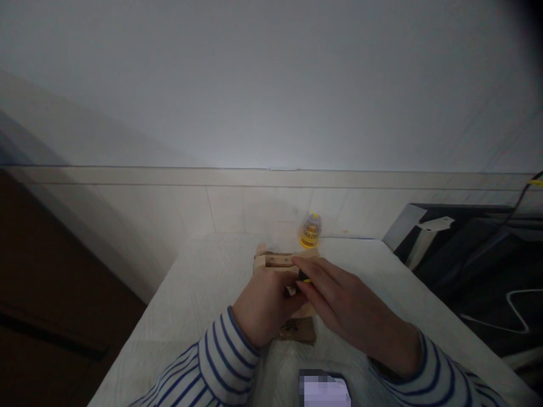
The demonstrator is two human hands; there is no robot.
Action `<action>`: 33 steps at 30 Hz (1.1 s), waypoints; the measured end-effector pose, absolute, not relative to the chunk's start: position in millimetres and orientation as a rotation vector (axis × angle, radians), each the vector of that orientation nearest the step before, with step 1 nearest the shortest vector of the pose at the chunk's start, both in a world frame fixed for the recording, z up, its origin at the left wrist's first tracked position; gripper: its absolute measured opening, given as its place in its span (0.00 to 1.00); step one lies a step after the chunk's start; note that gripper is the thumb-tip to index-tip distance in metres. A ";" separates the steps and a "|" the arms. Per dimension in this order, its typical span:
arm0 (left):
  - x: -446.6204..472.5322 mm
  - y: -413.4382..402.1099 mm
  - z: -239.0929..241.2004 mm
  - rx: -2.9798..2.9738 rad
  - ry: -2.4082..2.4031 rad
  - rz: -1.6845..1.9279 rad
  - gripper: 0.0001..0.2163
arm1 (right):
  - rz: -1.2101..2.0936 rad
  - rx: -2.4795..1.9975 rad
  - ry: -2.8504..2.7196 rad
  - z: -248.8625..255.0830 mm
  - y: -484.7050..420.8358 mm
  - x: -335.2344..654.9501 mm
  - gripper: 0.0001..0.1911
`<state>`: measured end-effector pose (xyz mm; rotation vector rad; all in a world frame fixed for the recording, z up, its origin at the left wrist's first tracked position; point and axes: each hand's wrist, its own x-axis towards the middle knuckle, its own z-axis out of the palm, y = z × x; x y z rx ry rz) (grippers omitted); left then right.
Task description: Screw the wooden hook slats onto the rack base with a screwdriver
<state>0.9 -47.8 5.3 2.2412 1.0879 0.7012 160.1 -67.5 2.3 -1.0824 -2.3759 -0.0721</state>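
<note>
A light wooden assembly [278, 260] with a slotted bar and small dark holes lies on the white-covered table, partly hidden by both hands. My left hand [267, 299] is at its near side, fingers bent and thumb close to the index finger; what they pinch is hidden. From the right, my right hand [339, 291] closes its fingers on a small black-and-yellow handle [304, 276], which looks like a screwdriver's. The fingertips of both hands meet around it. Under the hands, a brown flat piece [299, 330] with dark marks sticks out towards me.
Behind the wood, by the wall, stands a clear cone-shaped container [311, 232] with a yellow base. A phone-like device [324, 390] with a blurred screen lies at the near edge. Dark items and a white cable [517, 311] are right of the table [190, 282].
</note>
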 end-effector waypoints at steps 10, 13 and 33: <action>0.2 -48.2 8.6 2.236 1.109 0.689 0.05 | -0.085 -1.063 -2.349 3.6 -66.8 157.3 0.19; -0.1 -48.6 9.0 2.246 1.095 0.690 0.05 | -0.096 -1.064 -2.353 3.4 -67.7 157.4 0.19; 0.8 -48.3 9.1 2.235 1.161 0.612 0.07 | 0.026 -1.064 -2.353 4.3 -68.4 161.9 0.20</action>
